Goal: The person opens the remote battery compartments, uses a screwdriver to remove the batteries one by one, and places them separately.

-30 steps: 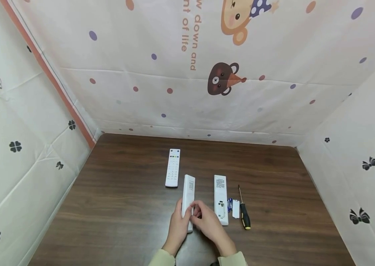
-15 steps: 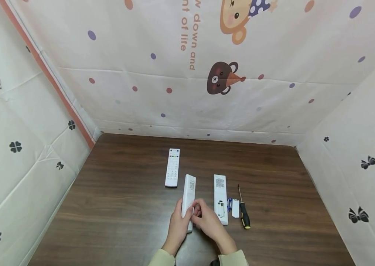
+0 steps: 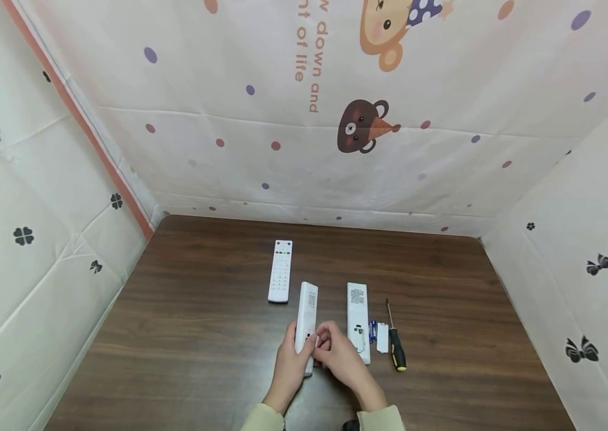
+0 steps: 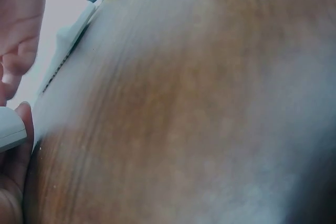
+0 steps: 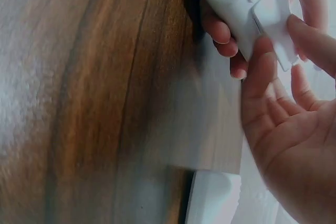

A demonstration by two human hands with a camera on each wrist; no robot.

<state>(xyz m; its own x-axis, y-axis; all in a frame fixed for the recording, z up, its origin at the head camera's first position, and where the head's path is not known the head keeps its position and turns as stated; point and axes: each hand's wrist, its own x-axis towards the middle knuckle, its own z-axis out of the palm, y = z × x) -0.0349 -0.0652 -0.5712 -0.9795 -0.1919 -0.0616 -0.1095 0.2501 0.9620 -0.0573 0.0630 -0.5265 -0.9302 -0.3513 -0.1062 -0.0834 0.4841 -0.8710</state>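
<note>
A white remote control lies back side up in my left hand, with the fingers wrapped along its sides. My right hand pinches the white battery cover between thumb and fingertips at the remote's near part. In the right wrist view the cover stands at a slant to the remote's back, partly off it. A small dark spot of the battery compartment shows beside my left thumb in the head view. The left wrist view catches only one end of the held remote.
Right of my hands lies a second remote, back up, its battery compartment uncovered. Beside it are blue batteries, a loose battery cover and a screwdriver. A third remote lies buttons up farther back on the wooden table.
My right hand has shifted slightly right, pulling the battery cover away from the held remote. A dark bit of the compartment has come into sight. The left hand keeps its grip.
</note>
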